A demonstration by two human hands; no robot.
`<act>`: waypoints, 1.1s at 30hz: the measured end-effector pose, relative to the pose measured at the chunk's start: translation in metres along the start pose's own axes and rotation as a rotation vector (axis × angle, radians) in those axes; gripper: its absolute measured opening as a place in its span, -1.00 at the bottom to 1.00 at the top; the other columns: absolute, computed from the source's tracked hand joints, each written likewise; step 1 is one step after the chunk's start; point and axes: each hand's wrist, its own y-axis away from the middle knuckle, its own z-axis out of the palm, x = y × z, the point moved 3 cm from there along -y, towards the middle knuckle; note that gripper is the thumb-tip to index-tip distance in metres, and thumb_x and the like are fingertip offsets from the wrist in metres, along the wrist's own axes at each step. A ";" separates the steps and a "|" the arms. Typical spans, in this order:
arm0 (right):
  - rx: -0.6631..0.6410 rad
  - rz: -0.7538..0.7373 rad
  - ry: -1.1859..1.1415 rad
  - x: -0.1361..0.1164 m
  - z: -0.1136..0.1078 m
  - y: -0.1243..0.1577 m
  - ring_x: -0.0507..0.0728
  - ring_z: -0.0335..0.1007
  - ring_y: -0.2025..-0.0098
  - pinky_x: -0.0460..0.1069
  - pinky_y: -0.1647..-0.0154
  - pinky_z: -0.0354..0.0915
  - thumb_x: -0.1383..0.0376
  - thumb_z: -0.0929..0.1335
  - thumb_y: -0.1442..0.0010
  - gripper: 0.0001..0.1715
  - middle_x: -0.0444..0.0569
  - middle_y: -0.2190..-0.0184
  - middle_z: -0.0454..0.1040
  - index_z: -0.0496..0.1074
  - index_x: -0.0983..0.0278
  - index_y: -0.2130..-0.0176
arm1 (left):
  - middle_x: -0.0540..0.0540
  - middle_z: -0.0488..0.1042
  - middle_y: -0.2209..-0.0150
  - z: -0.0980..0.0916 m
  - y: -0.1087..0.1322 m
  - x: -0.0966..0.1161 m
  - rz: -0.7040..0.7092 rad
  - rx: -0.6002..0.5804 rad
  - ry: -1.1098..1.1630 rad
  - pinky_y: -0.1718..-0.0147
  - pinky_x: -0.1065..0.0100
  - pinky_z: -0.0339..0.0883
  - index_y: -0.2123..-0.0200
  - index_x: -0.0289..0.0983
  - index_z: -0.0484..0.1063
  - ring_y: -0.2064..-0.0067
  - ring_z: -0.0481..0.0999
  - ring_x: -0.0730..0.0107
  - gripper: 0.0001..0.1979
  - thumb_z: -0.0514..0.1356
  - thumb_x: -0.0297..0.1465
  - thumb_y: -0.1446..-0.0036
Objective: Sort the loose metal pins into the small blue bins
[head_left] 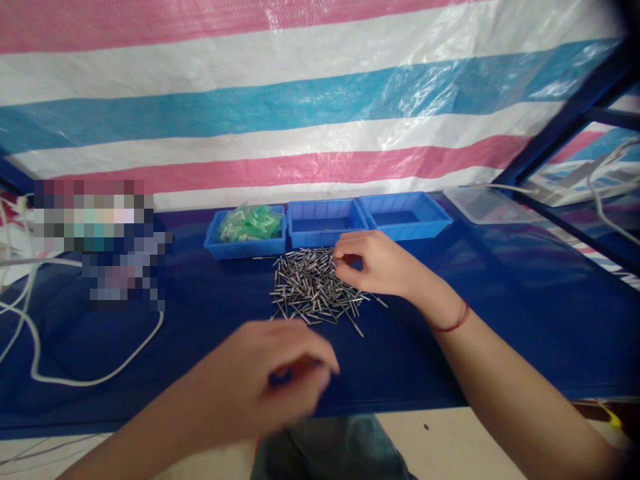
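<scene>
A loose pile of thin silvery metal pins (313,285), some with a thicker end, lies on the dark blue tabletop. My right hand (367,261) is over the pile's right side, thumb and forefinger closed in a pinch; anything between the tips is too small to make out. Closer to me, my left hand (287,373) hangs near the table's front edge, slightly blurred. Its fingers are curled, with thumb and forefinger drawn together, and what they hold, if anything, cannot be made out.
Behind the pile stand a blue bin (245,249) with green-tinted plastic bags (253,222), a middle blue bin (325,238) and a right blue bin (407,230). A clear plastic lid (487,205) lies farther right. White cables (100,381) loop across the left, beside a pixelated area.
</scene>
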 end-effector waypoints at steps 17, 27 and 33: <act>-0.048 0.013 0.075 -0.011 0.003 0.001 -0.01 0.19 0.51 -0.04 0.44 0.06 0.41 0.25 -0.06 -0.84 -0.12 0.53 0.33 0.34 0.27 0.52 | -0.09 0.42 0.29 -0.001 -0.051 0.011 -0.030 -0.257 -0.539 0.31 0.37 0.32 0.32 -0.29 0.42 0.28 0.46 0.33 -0.81 0.04 -0.39 -0.25; 0.101 0.046 -0.013 -0.009 0.007 -0.002 0.09 0.35 0.34 0.01 0.26 0.24 0.30 0.30 -0.16 -0.86 -0.06 0.41 0.47 0.45 0.28 0.28 | 0.04 0.38 0.45 -0.045 -0.077 0.007 -0.093 0.074 -0.140 0.38 0.43 0.21 0.33 -0.26 0.38 0.42 0.38 0.46 -0.83 0.04 -0.35 -0.23; 0.181 0.085 -0.368 -0.017 0.018 -0.004 0.06 0.39 0.36 -0.03 0.31 0.29 0.18 0.28 -0.25 -0.77 -0.06 0.37 0.52 0.45 0.26 0.28 | 0.05 0.36 0.45 -0.015 -0.076 -0.010 -0.213 0.240 0.366 0.44 0.46 0.22 0.29 -0.27 0.33 0.45 0.36 0.50 -0.78 0.04 -0.24 -0.26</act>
